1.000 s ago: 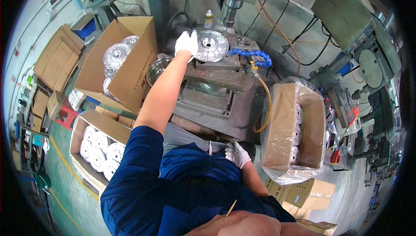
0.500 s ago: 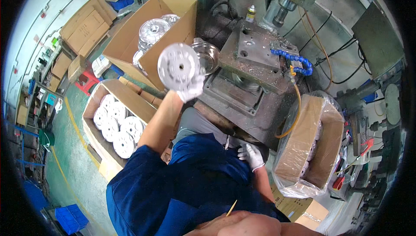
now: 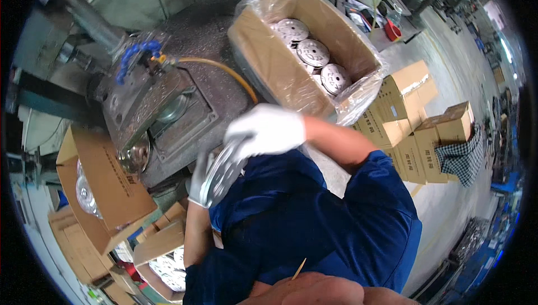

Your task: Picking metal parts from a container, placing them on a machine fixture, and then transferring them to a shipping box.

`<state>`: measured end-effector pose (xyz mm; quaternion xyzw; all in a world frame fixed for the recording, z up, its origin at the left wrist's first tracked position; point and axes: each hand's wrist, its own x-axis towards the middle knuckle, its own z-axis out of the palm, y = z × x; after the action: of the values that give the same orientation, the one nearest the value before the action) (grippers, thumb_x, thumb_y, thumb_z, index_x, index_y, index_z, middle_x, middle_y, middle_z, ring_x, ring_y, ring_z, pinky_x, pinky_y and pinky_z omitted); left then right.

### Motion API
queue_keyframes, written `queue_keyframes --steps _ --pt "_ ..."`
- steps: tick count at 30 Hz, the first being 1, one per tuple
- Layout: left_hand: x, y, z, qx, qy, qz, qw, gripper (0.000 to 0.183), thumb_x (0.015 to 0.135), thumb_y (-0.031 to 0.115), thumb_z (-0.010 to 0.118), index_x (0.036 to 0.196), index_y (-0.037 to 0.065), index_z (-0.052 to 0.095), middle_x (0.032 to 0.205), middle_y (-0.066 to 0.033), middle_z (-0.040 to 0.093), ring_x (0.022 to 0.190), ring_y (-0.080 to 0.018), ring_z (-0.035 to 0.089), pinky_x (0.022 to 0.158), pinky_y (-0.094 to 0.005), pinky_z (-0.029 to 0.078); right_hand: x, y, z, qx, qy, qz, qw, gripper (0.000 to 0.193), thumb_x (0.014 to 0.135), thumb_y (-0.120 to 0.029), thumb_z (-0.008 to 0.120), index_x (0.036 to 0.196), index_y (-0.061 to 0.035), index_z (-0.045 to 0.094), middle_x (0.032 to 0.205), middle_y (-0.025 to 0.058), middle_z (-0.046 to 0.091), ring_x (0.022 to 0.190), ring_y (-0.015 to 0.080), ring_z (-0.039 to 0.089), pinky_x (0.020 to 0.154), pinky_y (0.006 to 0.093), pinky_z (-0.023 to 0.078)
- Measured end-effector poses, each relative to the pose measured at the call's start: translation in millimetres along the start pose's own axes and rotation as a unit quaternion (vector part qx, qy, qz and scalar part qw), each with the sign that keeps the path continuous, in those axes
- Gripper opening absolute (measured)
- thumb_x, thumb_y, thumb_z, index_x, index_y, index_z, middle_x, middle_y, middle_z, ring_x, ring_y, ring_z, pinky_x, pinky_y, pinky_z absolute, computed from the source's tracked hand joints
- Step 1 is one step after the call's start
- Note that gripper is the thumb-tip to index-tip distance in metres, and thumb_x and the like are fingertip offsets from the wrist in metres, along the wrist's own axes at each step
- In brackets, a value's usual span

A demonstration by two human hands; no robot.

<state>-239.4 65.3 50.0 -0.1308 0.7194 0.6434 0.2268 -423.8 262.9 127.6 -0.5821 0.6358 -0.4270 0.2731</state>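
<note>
The grip is two-handed: the right hand (image 3: 268, 131), in a white glove, closes its fingers over the upper edge of a round metal disc (image 3: 221, 173), while the gloved left hand (image 3: 200, 184) cups the disc's lower rim from the other side, so the disc sits tilted, seen nearly edge-on, just in front of the person's blue jacket (image 3: 314, 221). Half a second earlier the left hand alone held the disc up face-on above the machine, and the right hand hung low by the waist; now the disc has come in close to the chest and both hands are on it. Just beyond the hands stands the dark press machine (image 3: 168, 103) with its blue coolant hose (image 3: 134, 52). To the right, a plastic-lined cardboard box (image 3: 291, 52) holds several finished discs (image 3: 312, 51) lying flat. On the left, an open carton (image 3: 106, 187) shows shiny discs inside, and another low carton (image 3: 162, 254) holds pale round parts.
</note>
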Motion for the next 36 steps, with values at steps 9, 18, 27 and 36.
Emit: queue_keyframes --steps 9,18,27,36 --pt "-67.6 -94.0 -49.3 -0.045 0.271 -0.119 0.954 0.044 0.100 0.039 0.044 0.120 0.001 0.055 0.106 -0.0137 0.064 0.078 -0.0184 0.065 0.065 -0.0262 0.053 -111.4 167.9 -219.2 -0.035 0.351 0.404 0.844 0.057 0.084 -0.029 0.071 0.132 -0.0059 0.052 0.100 0.0056 0.065 0.082 0.0148 0.060 0.067 0.0312 0.050" --pt "-118.4 -114.0 -55.3 0.004 0.346 -0.173 0.922 0.054 0.097 0.047 0.048 0.125 0.001 0.052 0.099 -0.0128 0.066 0.070 -0.0156 0.064 0.057 -0.0258 0.051 -89.9 271.6 -176.1 -0.098 0.073 0.508 0.853 0.042 0.080 -0.032 0.068 0.116 -0.0123 0.067 0.107 0.0102 0.069 0.090 0.0256 0.066 0.071 0.0390 0.055" --pt "-136.5 -141.9 -53.3 -0.002 0.361 -0.213 0.908 0.054 0.097 0.045 0.049 0.129 0.002 0.052 0.101 -0.0098 0.066 0.067 -0.0118 0.061 0.055 -0.0246 0.049 -75.9 309.5 -146.1 -0.291 0.221 0.530 0.765 0.039 0.070 -0.027 0.072 0.104 -0.0074 0.070 0.110 0.0164 0.067 0.100 0.0333 0.064 0.089 0.0404 0.050" --pt "-127.3 -140.8 -49.3 0.050 0.357 -0.183 0.915 0.050 0.098 0.040 0.050 0.122 -0.003 0.056 0.097 -0.0096 0.065 0.072 -0.0139 0.062 0.058 -0.0262 0.050 -86.3 340.0 -143.4 -0.324 0.216 0.516 0.763 0.033 0.074 -0.028 0.070 0.104 -0.0135 0.070 0.106 0.0157 0.067 0.097 0.0338 0.063 0.087 0.0411 0.049"
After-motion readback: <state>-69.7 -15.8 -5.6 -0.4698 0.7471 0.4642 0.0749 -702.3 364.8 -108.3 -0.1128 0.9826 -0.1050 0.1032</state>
